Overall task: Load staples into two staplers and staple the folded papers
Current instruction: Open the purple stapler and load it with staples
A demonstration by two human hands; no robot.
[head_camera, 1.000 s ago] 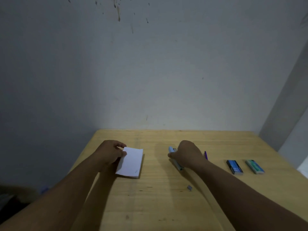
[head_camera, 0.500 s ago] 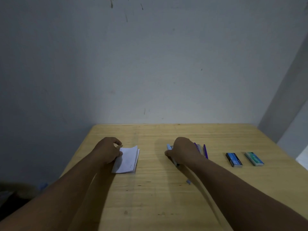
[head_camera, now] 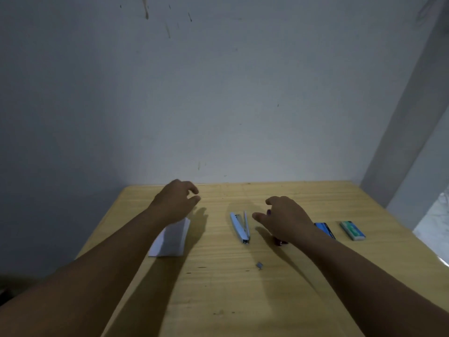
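Observation:
A light blue stapler (head_camera: 240, 226) lies on the wooden table (head_camera: 218, 300), hinged open in a narrow V. My right hand (head_camera: 284, 218) hovers just right of it, fingers spread, holding nothing. A dark purple stapler (head_camera: 279, 241) lies mostly hidden beneath that hand. White folded paper (head_camera: 171, 239) rests at the left, partly under my left wrist. My left hand (head_camera: 176, 201) is lifted above and beyond the paper, fingers loosely curled and empty. A small strip of staples (head_camera: 259, 265) sits on the table nearer to me.
Two staple boxes lie at the right: a blue one (head_camera: 325, 229) partly behind my right forearm and a green one (head_camera: 352, 230). A grey wall (head_camera: 218, 93) stands directly behind the table. The table's left edge runs close to the paper.
My left hand let go of the folded paper and rose away from it. My right hand released the blue stapler, which now lies open on the table, and shifted right.

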